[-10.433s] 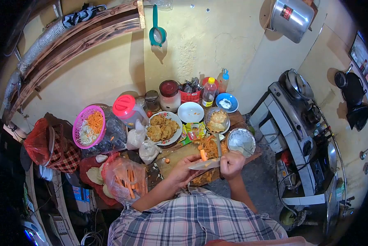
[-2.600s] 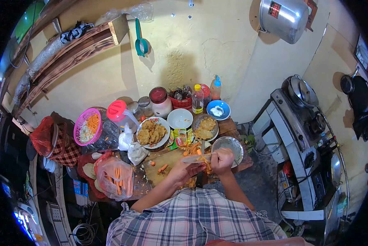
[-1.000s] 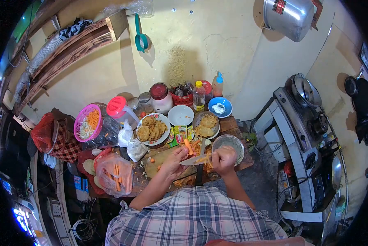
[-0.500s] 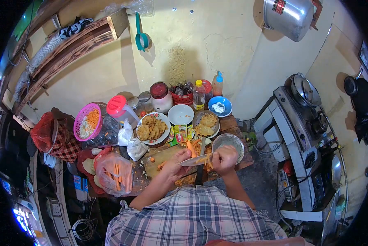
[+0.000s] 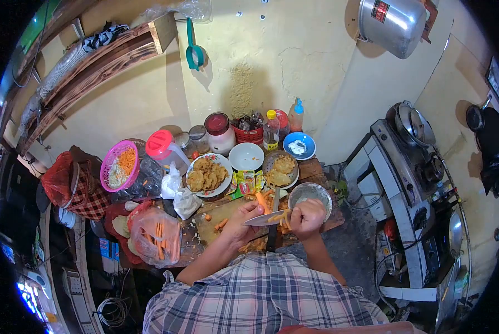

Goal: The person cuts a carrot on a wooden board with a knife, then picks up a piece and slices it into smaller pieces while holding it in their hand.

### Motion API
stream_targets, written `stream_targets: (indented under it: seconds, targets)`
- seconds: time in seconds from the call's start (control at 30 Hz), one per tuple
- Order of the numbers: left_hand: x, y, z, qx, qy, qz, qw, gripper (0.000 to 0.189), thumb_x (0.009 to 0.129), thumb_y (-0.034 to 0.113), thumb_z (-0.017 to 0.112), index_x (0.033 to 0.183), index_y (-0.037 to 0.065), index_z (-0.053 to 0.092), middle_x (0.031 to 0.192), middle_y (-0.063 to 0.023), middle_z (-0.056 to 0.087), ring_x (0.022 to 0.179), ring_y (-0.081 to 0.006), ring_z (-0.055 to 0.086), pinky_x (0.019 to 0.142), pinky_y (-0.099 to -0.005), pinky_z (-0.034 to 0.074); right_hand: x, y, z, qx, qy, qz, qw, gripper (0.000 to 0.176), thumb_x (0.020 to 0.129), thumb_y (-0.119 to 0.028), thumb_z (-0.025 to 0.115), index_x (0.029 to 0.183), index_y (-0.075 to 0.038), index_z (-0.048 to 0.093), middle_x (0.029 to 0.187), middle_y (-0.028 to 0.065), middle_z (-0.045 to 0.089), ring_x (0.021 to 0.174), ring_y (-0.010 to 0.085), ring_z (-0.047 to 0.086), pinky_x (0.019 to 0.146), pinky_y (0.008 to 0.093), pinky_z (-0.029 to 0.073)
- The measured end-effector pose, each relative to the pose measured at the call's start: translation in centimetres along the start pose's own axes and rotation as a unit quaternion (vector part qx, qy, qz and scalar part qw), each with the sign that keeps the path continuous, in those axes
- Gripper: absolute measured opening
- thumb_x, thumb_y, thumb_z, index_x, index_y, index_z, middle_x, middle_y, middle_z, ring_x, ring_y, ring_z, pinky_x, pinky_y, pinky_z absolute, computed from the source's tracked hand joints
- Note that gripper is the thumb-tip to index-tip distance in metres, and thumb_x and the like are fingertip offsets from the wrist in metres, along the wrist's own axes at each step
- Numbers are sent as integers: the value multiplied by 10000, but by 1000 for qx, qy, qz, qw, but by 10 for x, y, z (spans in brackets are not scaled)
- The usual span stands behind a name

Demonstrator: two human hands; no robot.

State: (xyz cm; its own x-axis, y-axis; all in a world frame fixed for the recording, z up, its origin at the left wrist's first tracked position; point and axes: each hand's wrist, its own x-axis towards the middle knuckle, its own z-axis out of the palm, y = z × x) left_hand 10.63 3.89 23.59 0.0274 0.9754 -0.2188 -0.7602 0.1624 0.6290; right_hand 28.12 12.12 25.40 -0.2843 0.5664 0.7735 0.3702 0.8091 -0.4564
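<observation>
An orange carrot (image 5: pixel 262 202) points up and away from my left hand (image 5: pixel 245 218), whose fingers are wrapped round its lower end. My right hand (image 5: pixel 308 219) is closed on a knife, with the blade (image 5: pixel 259 220) reaching left across the carrot's near side. Yellowish-orange pieces cling to the blade close to my right fist. Below the hands lie a wooden board (image 5: pixel 216 216) and scattered orange shreds. Another knife, its black handle (image 5: pixel 271 238) toward me, lies under the held one. A metal bowl (image 5: pixel 328 201) is just beyond my right hand.
Behind the board are a plate of fritters (image 5: pixel 225 189), a white bowl (image 5: pixel 246 156), seasoning packets (image 5: pixel 246 182) and a strainer with fritters (image 5: pixel 280 170). A bag of carrots (image 5: pixel 155 236) and a pink basket (image 5: pixel 106 175) are at left. The stove (image 5: pixel 408 150) stands at right.
The view has shifted slightly. Both hands keep nearly the same pose, with the carrot and knife still held close together.
</observation>
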Motion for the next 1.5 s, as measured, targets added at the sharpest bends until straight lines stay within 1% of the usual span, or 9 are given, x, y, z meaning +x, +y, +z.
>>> stream_targets:
  seconds: [0.17,0.27,0.33,0.47,0.53,0.73,1.17,1.27,1.5]
  targets:
    - [0,0,5,11,20,-2,1000,179,860,217,640,947,69,590,889,-32,642,788,-136,624,712,-283,522,-5,5,2,-7,1,-6,1000,217,674,-114,531,477,-54,463,470,107,448,421,289,434,461,392,346]
    - [2,-6,-2,29,-24,-23,999,176,862,218,638,955,75,594,904,-34,645,809,-145,629,729,-290,528,-3,-2,3,1,9,-4,1000,214,672,-115,533,480,-55,461,469,105,443,424,288,434,464,390,347]
    - [1,-8,6,27,18,-9,999,160,876,217,628,952,78,604,844,-4,645,749,-93,622,645,-214,500,-2,-1,1,-1,14,-3,1000,216,672,-116,534,479,-55,458,467,104,440,427,288,437,466,389,349]
    - [-2,-6,10,13,27,2,1000,159,880,226,623,963,91,606,869,-6,644,774,-101,622,640,-233,499,-2,4,-3,-22,0,-8,1000,215,671,-114,533,478,-53,460,469,103,442,434,291,444,474,386,354]
    - [1,-11,-1,15,-1,-26,1000,210,883,244,605,1029,94,595,954,-43,647,864,-152,630,760,-296,525,-1,-1,-1,-15,-4,-8,1000,215,670,-112,533,477,-53,457,467,103,440,434,292,443,474,387,353]
    - [2,-14,-2,2,19,-34,999,225,893,254,586,1050,92,582,1000,-48,632,879,-159,622,759,-292,524,-3,6,0,-5,8,-1,1000,221,670,-108,530,473,-52,447,463,106,428,429,293,432,475,390,350]
    - [3,-18,4,-64,1,-65,996,193,925,218,541,1081,104,540,1008,-66,611,856,-168,623,738,-279,534,-6,8,4,-5,5,16,1000,242,691,-123,527,471,-54,453,469,109,433,436,291,436,482,389,346]
    - [0,-16,10,-71,5,-62,996,169,904,191,581,1038,88,566,971,-57,624,840,-149,633,766,-250,541,-5,8,6,0,15,9,1000,241,692,-127,522,472,-56,455,469,109,434,437,292,436,484,392,349]
    - [0,-13,12,-78,-10,-60,995,211,911,154,561,1094,53,532,1008,-77,616,863,-161,635,794,-264,540,-6,11,5,-12,13,10,1000,231,679,-106,522,468,-55,444,468,114,431,433,294,433,471,396,342]
